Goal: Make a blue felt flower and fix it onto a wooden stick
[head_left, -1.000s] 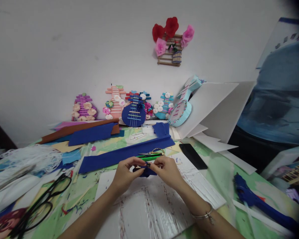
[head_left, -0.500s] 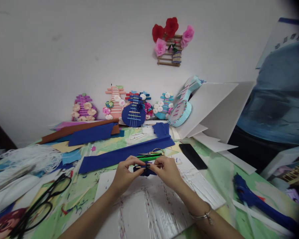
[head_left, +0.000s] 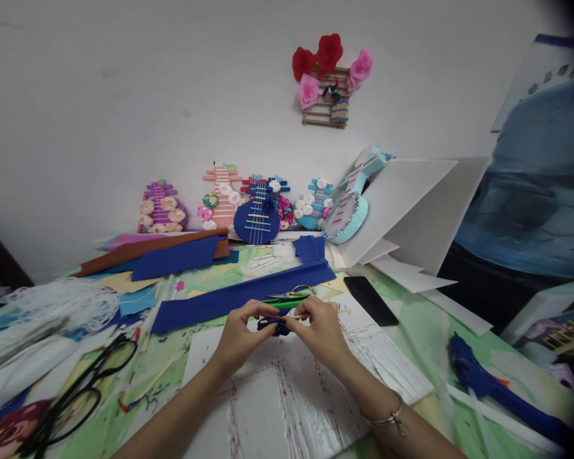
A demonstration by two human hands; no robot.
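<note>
My left hand (head_left: 242,328) pinches a small piece of dark blue crepe paper (head_left: 280,328) between thumb and fingers. Close against it, my right hand (head_left: 318,328) is closed on a thin wooden stick (head_left: 345,311), whose pale end sticks out to the right. The stick crosses the paper, though fingers hide where they meet. Both hands hover over a white board (head_left: 287,395) marked with glue streaks. Just behind them lie scissors (head_left: 302,291) with a gold handle and a green pen-like tool (head_left: 283,304).
A long blue paper strip (head_left: 239,298) runs behind my hands, with a black phone (head_left: 372,299) to its right. Eyeglasses (head_left: 88,382) and white cord (head_left: 62,303) lie left. At right are a blue glue gun (head_left: 502,389) and white boards (head_left: 402,204). Paper-decorated instruments (head_left: 257,217) line the wall.
My right fingers have shifted slightly on the stick and paper, and more of the pale stick shows. The blue paper looks more bunched. My left hand has barely moved.
</note>
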